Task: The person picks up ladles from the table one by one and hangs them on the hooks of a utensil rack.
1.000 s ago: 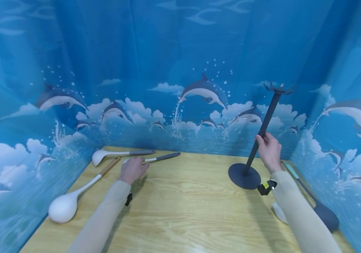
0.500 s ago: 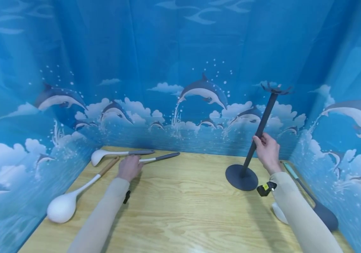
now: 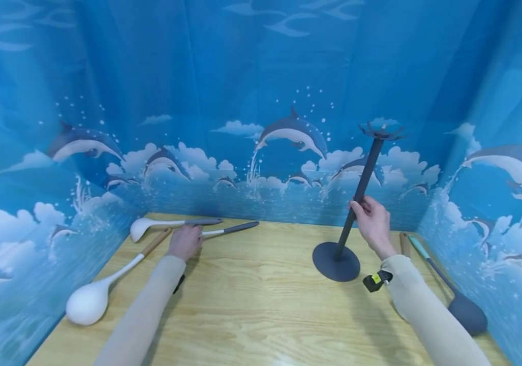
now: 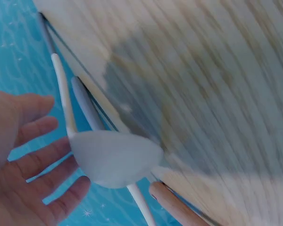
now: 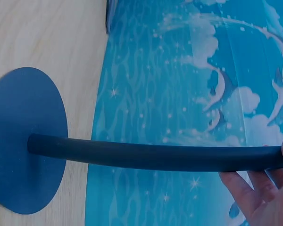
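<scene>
My right hand (image 3: 372,223) pinches the dark pole of a utensil stand (image 3: 362,183) between thumb and fingers. The stand has a round base and a ring of hooks on top; it leans a little to the right in the head view. Whether its base touches the table I cannot tell. My left hand (image 3: 185,242) is over a white ladle with a grey handle (image 3: 241,227), whose bowl it hides there. In the left wrist view the fingers are spread and relaxed beside that ladle's bowl (image 4: 115,157), some fingertips at its edge.
Behind the left hand lies another white, grey-handled utensil (image 3: 141,227). A large white ladle (image 3: 88,303) with a wooden handle lies at left. At right are a dark ladle (image 3: 468,312) with a mint handle and a wooden handle (image 3: 405,244). Dolphin-print curtains (image 3: 242,101) enclose the table (image 3: 261,305).
The right hand has moved the stand to the left and slightly nearer. My left hand has shifted a little left over the ladle, and its handle has barely moved.
</scene>
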Tool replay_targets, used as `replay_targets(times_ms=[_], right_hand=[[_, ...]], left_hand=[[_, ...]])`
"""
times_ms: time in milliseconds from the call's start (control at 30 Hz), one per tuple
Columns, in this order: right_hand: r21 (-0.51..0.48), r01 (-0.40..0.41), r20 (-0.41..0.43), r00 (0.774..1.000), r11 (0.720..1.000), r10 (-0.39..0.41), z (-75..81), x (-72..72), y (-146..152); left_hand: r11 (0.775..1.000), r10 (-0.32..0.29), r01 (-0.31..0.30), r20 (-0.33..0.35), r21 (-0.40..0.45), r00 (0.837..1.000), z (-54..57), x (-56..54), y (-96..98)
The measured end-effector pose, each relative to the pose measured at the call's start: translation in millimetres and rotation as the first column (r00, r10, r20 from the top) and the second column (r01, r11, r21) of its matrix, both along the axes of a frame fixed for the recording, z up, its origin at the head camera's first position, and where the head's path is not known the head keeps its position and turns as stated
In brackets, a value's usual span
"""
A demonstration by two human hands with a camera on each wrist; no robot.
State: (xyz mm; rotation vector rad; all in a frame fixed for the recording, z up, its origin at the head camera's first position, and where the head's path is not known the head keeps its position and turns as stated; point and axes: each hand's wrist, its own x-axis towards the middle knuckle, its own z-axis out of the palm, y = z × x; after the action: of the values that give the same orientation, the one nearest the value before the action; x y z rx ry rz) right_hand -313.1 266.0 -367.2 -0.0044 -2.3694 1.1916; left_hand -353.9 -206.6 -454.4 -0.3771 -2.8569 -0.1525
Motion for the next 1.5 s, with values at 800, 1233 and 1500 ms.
replay_targets(times_ms=[800,1233,1500], right_hand=[[-0.125,-0.245,0.02,0.968,0.962,0.249,0.2,24.8,-61.9],[-0.174,-0.281,0.003,0.958,0.944,0.286,-3.2,28.9,-76.5],[-0.152,-0.298,0.003,0.953,0.943,0.301,0.4,31.6,-84.5]], left_hand=[[0.988,-0.094,0.104,0.091,-0.112,0.991,-10.8,-8.6,-7.0],[0.988,-0.11,0.121,0.108,-0.098,0.988,-10.7,-8.6,-8.0],[0.989,-0.09,0.102,0.112,-0.105,0.99,-10.9,-13.0,-0.8]])
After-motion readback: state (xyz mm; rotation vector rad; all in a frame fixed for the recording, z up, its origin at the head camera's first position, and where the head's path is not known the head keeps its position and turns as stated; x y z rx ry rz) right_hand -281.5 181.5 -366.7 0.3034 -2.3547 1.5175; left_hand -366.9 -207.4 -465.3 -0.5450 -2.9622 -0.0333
